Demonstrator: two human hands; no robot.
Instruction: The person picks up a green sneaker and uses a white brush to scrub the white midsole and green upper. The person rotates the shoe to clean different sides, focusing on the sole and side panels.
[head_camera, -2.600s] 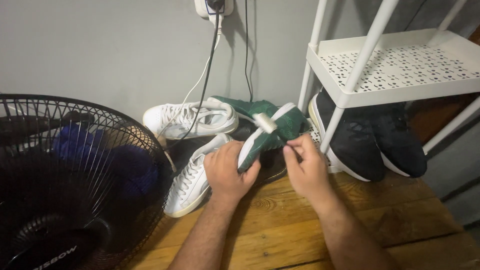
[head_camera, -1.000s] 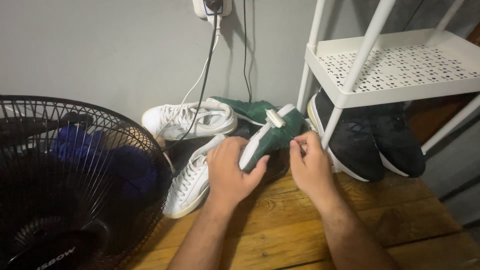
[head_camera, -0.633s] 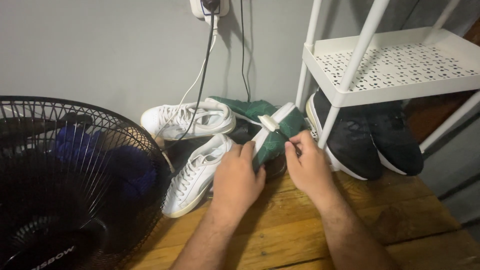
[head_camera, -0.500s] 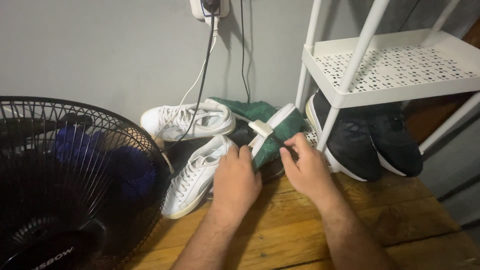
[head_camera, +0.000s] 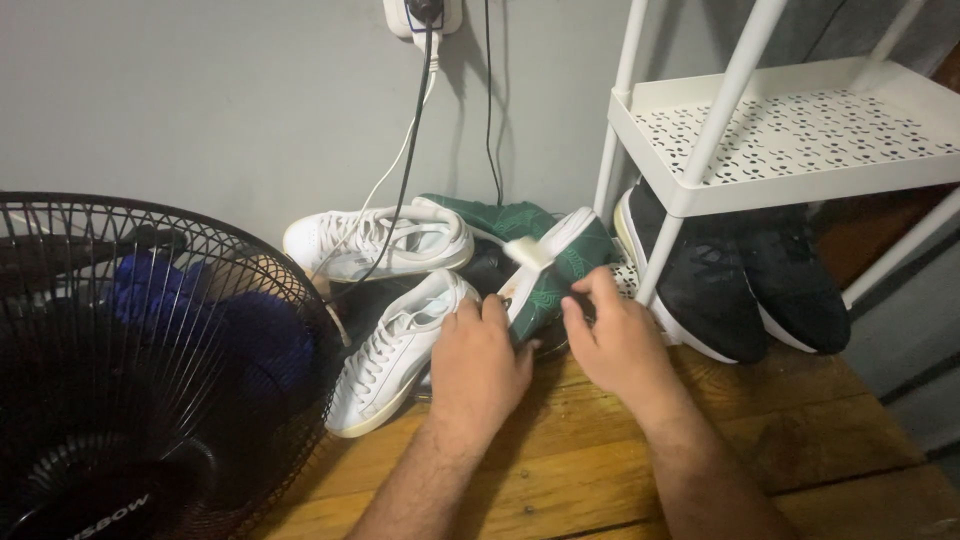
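A fan stood at the floor's left edge. Right of it two sneakers lay before the wall, one behind the other. A shoe sat between them and the rack, both hands on it. Two more shoes lay under the rack's shelf.

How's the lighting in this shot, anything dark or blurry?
Head view: dim, warm indoor light; the black mesh fan and black sneakers under the white perforated shelf lose detail in shadow; the green shoe between left hand and right hand looks slightly soft.
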